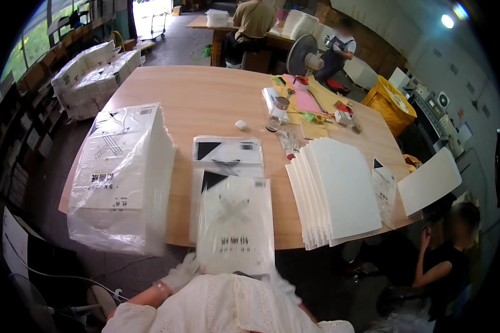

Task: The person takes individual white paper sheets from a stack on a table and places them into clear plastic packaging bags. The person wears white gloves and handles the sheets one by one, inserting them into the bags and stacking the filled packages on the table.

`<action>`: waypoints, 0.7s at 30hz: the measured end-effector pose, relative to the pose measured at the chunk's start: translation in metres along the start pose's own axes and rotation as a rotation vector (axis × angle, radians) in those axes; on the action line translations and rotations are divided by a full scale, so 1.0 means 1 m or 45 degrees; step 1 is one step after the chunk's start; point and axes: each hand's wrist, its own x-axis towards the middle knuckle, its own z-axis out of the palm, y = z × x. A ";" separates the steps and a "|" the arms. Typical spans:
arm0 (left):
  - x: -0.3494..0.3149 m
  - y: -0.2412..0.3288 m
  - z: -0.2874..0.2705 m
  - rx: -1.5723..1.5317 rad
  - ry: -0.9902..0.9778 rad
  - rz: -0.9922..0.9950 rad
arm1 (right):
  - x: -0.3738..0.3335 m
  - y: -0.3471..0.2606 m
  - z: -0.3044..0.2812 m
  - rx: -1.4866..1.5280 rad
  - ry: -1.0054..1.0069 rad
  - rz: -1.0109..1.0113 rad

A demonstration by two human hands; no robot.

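A clear plastic packet of white drawing paper [236,222], with a black corner and a crossed-pencils print, lies over the near table edge in front of my body. My left hand [183,272], in a whitish glove, grips its lower left corner. At the lower right corner is my right hand [283,286], also gloved; it is blurred and its fingers are hard to see. Beneath and beyond this packet lies another similar packet [228,150]. To the left stands a tall stack of plastic-wrapped paper packets [116,166]. On the right, fanned piles of white paper sheets [347,186] overlap.
A glass jar [276,114], a white lump [240,125], a tape roll [300,83] and yellow sheets [316,94] lie on the wooden table [205,91]. A person [450,261] sits at the right; others are at the back near a fan [304,55]. Wrapped bundles [97,77] stand beyond left.
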 end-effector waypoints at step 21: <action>-0.002 0.075 -0.072 0.093 0.909 1.053 | 0.079 -0.073 0.029 1.950 0.147 0.146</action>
